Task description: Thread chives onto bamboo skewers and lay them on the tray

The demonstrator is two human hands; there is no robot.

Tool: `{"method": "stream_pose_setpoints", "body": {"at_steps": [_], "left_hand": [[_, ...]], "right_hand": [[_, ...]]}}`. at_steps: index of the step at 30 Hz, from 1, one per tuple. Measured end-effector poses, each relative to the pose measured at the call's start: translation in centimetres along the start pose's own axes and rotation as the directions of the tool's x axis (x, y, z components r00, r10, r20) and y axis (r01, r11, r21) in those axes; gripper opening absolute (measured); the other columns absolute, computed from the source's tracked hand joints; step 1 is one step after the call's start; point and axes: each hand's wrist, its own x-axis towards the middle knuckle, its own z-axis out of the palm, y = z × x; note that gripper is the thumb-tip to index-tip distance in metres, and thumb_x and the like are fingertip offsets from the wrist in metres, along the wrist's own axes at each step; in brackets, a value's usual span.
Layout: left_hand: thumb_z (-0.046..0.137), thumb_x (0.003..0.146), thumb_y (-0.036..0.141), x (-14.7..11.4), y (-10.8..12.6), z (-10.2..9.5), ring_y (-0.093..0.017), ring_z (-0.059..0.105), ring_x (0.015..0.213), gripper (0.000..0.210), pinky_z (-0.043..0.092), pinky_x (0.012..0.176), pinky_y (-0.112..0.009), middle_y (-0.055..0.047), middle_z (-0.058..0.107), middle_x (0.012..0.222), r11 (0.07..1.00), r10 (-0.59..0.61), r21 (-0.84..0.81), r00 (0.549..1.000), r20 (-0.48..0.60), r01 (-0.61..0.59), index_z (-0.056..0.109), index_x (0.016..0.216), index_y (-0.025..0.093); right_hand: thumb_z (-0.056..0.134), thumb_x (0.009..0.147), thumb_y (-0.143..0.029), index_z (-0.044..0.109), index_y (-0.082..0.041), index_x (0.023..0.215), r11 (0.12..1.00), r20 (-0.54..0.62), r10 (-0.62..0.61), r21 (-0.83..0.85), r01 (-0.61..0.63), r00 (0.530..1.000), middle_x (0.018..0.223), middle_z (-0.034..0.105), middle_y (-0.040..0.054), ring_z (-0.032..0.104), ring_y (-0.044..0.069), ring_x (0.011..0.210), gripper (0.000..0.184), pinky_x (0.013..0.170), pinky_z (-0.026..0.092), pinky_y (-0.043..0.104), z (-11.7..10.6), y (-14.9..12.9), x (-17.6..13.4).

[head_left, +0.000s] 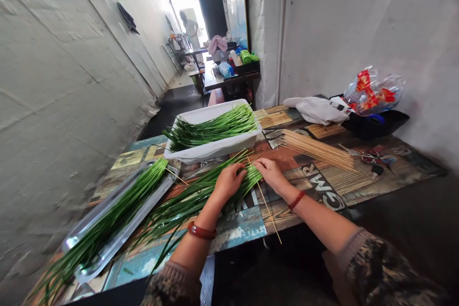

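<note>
A loose bunch of garlic chives (190, 196) lies across the table, its pale ends toward the right. My left hand (230, 180) is closed on the bunch, fingers curled over the stalks near those ends. Just to its right, my right hand (269, 172) pinches the pale ends with thumb and fingers. Between the hands, a bamboo skewer (269, 210) runs crosswise at the stalks, its long end pointing toward me past the table edge. Whether it pierces every stalk cannot be made out. My fingertips are partly hidden among the chives.
A metal tray (136, 227) at left holds skewered chives. Behind my hands stands a white tub (211, 150) of more chives. At right lie a pile of bamboo skewers (317, 149), scissors (371, 155), a cap (317, 109) and a plastic bag (376, 91). A person stands far back.
</note>
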Motion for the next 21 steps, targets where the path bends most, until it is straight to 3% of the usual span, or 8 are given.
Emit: {"method": "stream_pose_setpoints", "body": {"at_steps": [2,5,11,17,21], "left_hand": [[0.055,0.084,0.025,0.3,-0.1,-0.1,-0.021,0.064,0.085,0.019,0.047,0.077,-0.031,-0.008,0.071,0.093,0.999,-0.035,-0.018,0.997,-0.068,0.034,0.066,0.096,0.015],[0.054,0.085,0.025,0.5,-0.3,-0.4,-0.018,0.062,0.081,0.016,0.045,0.075,-0.029,-0.006,0.07,0.089,0.997,-0.042,-0.072,0.99,-0.134,0.033,0.064,0.092,0.016],[0.057,0.083,0.035,0.3,-0.8,-0.2,-0.015,0.056,0.073,0.02,0.042,0.069,-0.025,-0.002,0.064,0.081,0.981,0.014,-0.193,0.998,-0.068,-0.027,0.058,0.092,0.016],[0.061,0.08,0.036,-0.1,-1.2,0.6,-0.013,0.049,0.066,0.02,0.037,0.063,-0.024,0.002,0.057,0.073,0.983,-0.014,-0.186,0.999,-0.035,0.007,0.053,0.082,0.019],[0.061,0.08,0.038,-0.4,-1.0,0.8,-0.013,0.049,0.066,0.021,0.038,0.064,-0.024,0.002,0.056,0.072,0.981,-0.034,-0.194,0.999,-0.024,0.029,0.052,0.083,0.019]], "right_hand": [[0.053,0.082,-0.047,0.061,-0.017,0.09,0.992,0.007,0.044,0.117,-0.045,0.999,0.078,0.061,0.0023,0.054,0.012,0.06,0.033,0.046,0.044,0.021,0.2,-0.5,-0.5],[0.053,0.084,-0.049,0.055,-0.018,0.098,0.969,0.106,0.111,0.21,-0.131,0.988,0.085,0.063,0.0034,0.059,0.012,0.062,0.035,0.048,0.046,0.021,0.7,-1.2,-1.7],[0.051,0.087,-0.042,0.048,-0.02,0.103,0.997,0.204,0.073,0.004,-0.075,0.976,0.055,0.05,-0.009,0.038,0.005,0.035,0.027,0.034,0.026,0.017,0.6,-1.4,-2.4],[0.054,0.086,-0.039,0.049,-0.018,0.106,0.994,0.351,0.071,-0.106,-0.036,0.934,0.053,0.047,-0.0094,0.038,0.006,0.039,0.029,0.037,0.027,0.017,-1.4,-1.2,-1.8],[0.053,0.086,-0.042,0.052,-0.018,0.102,0.981,0.316,0.115,-0.185,-0.058,0.942,0.061,0.056,-0.0053,0.045,0.007,0.041,0.029,0.039,0.032,0.018,-1.7,-0.8,-1.9]]}}
